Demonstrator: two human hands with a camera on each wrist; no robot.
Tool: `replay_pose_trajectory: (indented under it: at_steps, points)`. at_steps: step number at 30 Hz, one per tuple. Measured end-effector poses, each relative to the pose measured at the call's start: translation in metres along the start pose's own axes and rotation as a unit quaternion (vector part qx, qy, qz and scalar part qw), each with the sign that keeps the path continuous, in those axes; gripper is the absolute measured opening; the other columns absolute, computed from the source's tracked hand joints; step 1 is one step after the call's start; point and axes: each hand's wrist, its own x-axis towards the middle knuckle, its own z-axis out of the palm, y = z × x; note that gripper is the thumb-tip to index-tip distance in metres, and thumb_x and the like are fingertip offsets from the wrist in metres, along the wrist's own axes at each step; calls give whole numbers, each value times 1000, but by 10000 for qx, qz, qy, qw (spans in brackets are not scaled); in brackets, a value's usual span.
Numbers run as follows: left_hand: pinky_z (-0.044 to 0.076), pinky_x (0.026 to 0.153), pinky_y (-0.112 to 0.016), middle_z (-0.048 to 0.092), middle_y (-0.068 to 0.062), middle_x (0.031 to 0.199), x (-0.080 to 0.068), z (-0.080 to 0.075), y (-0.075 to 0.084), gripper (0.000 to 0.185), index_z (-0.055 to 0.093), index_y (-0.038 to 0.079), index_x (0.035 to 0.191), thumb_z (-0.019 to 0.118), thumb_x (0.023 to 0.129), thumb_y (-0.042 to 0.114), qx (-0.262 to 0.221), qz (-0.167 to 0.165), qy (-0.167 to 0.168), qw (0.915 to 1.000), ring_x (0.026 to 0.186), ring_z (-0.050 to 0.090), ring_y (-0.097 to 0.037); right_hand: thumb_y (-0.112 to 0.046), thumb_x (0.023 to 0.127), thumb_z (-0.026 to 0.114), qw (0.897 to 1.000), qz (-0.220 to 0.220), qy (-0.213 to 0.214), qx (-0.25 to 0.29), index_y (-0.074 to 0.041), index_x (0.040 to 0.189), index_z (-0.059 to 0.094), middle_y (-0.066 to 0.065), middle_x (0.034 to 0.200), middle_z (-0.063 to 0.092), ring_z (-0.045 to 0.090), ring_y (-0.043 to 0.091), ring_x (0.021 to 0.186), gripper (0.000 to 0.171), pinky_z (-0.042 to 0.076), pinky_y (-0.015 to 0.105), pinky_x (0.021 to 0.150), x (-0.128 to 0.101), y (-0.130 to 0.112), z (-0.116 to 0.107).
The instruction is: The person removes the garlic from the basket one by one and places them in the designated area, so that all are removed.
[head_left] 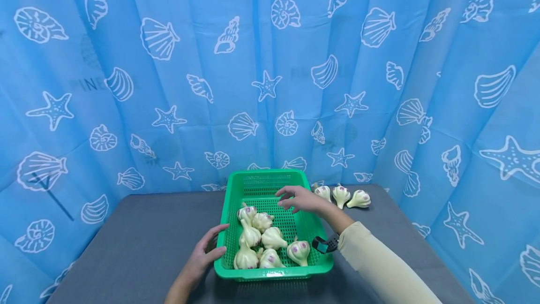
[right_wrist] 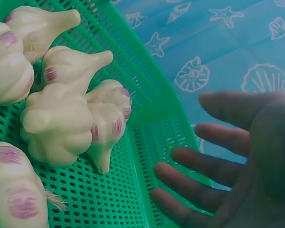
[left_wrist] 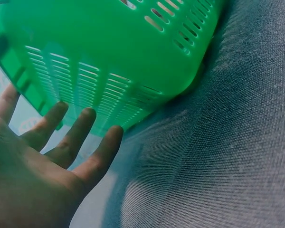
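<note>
A green plastic basket (head_left: 278,273) holds several garlic bulbs (head_left: 273,238), white with purple patches, gathered mostly along its left and near sides. My left hand (head_left: 203,250) is at the basket's left rim, fingers spread along the outer wall; the left wrist view shows the slotted wall (left_wrist: 92,80) just beyond the fingertips. Over the far right part of the basket hovers my right hand (head_left: 301,199), its fingers loosely bent and nothing between them. In the right wrist view that hand (right_wrist: 218,156) is beside a cluster of bulbs (right_wrist: 57,123), apart from them.
Three more garlic bulbs (head_left: 341,196) lie on the grey cloth-covered table (head_left: 156,238), right of the basket's far end. A blue curtain (head_left: 253,60) with white shell prints hangs behind and at both sides. My right wrist wears a black band (head_left: 331,243).
</note>
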Motion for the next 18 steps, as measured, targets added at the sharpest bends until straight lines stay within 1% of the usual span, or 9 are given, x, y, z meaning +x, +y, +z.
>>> replay_pose_trajectory:
  at_steps: [3, 5, 8, 14, 16, 18]
  points:
    - [47, 90, -33, 31, -26, 149, 0, -1, -1, 52, 38, 6, 147, 53, 99, 13, -18, 14, -35, 10000, 130, 39, -43, -17, 97, 61, 9990, 143, -420, 4, -5, 132, 56, 18, 128, 57, 58, 33, 111, 37, 51, 46, 83, 4, 1, 2]
    - [47, 90, -33, 31, -26, 149, 1, -1, -2, 52, 38, 6, 147, 53, 99, 13, -14, 32, -46, 10000, 130, 39, -43, -18, 97, 61, 9974, 214, -684, -27, -6, 134, 55, 16, 130, 56, 56, 32, 115, 39, 50, 48, 86, 6, 2, 3]
    - [46, 90, -33, 31, -25, 149, 2, -2, -4, 51, 39, 6, 147, 53, 99, 13, 0, 51, -31, 10000, 130, 39, -43, -19, 97, 61, 9947, 320, -976, -14, -7, 137, 53, 16, 134, 53, 53, 32, 119, 42, 47, 51, 89, 8, 3, 6]
    - [46, 90, -34, 32, -24, 148, 2, -3, -5, 51, 40, 8, 147, 53, 98, 13, 24, 35, -6, 10000, 130, 39, -42, -17, 97, 60, 9900, 424, -1340, 80, -6, 137, 52, 21, 138, 49, 52, 32, 121, 42, 42, 57, 93, 11, 4, 10]
    - [46, 90, -35, 32, -25, 148, 2, -3, -6, 51, 39, 8, 147, 53, 99, 13, -3, 34, -45, 10000, 130, 39, -43, -17, 97, 61, 9886, 461, -1431, 88, -8, 136, 54, 20, 136, 52, 54, 30, 119, 40, 41, 59, 94, 13, 6, 12]
    - [46, 91, -35, 31, -25, 149, 2, -4, -6, 51, 38, 7, 148, 52, 99, 13, -13, 49, -91, 9999, 130, 38, -43, -17, 96, 63, 9874, 474, -1507, 47, -9, 133, 57, 15, 131, 56, 56, 27, 116, 38, 41, 60, 93, 15, 8, 14]
